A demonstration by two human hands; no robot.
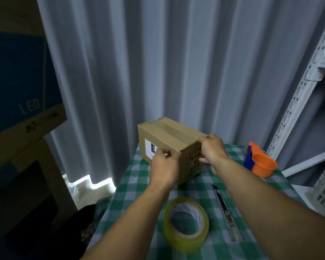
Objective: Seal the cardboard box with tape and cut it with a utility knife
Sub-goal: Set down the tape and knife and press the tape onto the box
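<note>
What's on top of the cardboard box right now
A strip of tape runs along the top of the cardboard box. The right hand grips its near top corner, the left hand the near side edge. Whatever is inside stays hidden.

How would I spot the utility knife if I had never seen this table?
Start at the green checked tablecloth. Nearer the person than the cardboard box, a yellowish tape roll lies flat; just right of it lies the utility knife. It is the only long, thin, dark thing there, unlike the round roll and the orange dispenser.
</note>
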